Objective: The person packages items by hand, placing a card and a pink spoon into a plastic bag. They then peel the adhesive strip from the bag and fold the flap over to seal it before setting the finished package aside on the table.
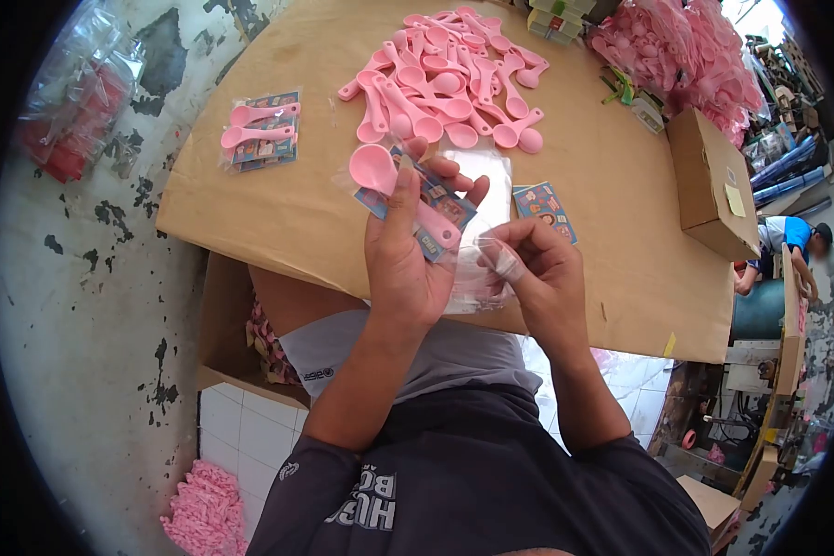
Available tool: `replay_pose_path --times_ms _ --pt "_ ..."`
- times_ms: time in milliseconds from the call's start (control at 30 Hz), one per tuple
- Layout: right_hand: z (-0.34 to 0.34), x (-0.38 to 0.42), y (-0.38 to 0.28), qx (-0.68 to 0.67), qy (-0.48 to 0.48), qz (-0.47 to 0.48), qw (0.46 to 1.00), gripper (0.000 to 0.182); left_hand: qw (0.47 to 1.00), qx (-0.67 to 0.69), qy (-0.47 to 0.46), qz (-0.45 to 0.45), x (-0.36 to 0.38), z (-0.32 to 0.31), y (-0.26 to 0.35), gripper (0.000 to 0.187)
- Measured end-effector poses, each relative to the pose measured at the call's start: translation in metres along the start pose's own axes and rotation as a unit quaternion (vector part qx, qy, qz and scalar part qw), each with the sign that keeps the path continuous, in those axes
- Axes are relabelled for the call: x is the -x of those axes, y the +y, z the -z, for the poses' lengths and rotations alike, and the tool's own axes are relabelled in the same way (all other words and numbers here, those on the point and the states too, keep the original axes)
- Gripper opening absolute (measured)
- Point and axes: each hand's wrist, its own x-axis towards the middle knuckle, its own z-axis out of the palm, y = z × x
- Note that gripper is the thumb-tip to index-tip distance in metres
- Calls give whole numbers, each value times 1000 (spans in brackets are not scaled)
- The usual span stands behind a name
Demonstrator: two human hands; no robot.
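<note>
My left hand [406,264] is closed around a pink measuring spoon [373,169] and a blue printed card [447,197], which seem to be inside a clear plastic bag. The spoon lies over the card, its bowl pointing up and left. With thumb and fingers pinched, my right hand [549,283] grips the bag's loose clear edge [480,264]. Under both hands lies a stack of clear plastic bags [489,176]. Just beyond my right hand, a printed card [547,209] rests on the table.
A heap of pink spoons [445,79] covers the far side of the brown table [306,204]. Packed spoons with cards [261,132] lie at left. A cardboard box [713,185] stands on the right edge, near bagged pink spoons [681,56]. Another person [788,246] is at far right.
</note>
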Motion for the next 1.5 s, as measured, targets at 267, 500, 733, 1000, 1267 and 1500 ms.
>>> replay_pose_path --times_ms 267,500,733,1000,1267,1500 --pt "109 -2 -47 42 -17 93 995 20 998 55 13 34 -11 0 29 42" --pt "71 -13 -51 618 203 280 706 43 993 42 -7 111 -8 -14 24 48" --pt "8 -22 -26 487 -16 390 781 48 978 15 -33 207 3 -21 10 52" --pt "9 -21 -27 441 -77 407 796 29 970 29 33 238 7 -13 9 50" --pt "18 -1 -22 214 35 374 901 35 996 28 42 71 -4 -14 15 46" --pt "13 -4 -21 477 25 465 745 36 994 1 23 107 -4 -10 10 50"
